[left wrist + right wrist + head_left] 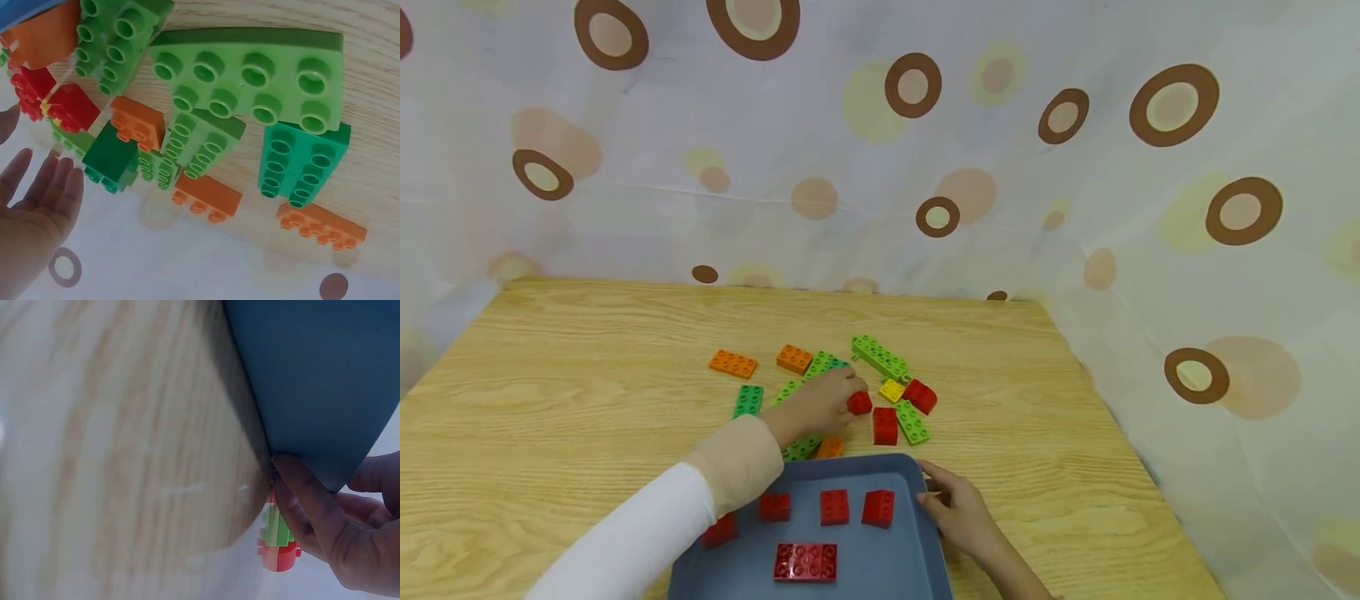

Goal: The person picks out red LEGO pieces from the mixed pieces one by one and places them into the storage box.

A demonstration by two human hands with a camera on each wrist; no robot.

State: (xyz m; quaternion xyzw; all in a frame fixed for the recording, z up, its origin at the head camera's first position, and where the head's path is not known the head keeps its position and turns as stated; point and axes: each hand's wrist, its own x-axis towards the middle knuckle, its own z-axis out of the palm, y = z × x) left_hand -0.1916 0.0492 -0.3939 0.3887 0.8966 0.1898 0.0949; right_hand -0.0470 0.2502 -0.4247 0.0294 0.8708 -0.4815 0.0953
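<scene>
My left hand (826,403) reaches over the brick pile, its fingertips close to a small red brick (859,402). In the left wrist view the fingers of the left hand (40,200) are apart from the thumb, with nothing between them, and a red brick (74,107) lies just beyond. My right hand (958,512) grips the blue-grey tray (934,533) at its far right corner. From the right wrist, the right hand (356,531) has its fingers against the tray's outer side. Inside the tray lie several red bricks, including a dark red one (806,562) and a sloped one (878,508).
Beyond the tray lie a red brick (885,426), a curved red brick (921,397), a yellow brick (891,391), a long light green piece (880,358), a dark green brick (748,400) and orange bricks (733,363) on the wooden table (587,358). A patterned cloth (865,192) hangs behind.
</scene>
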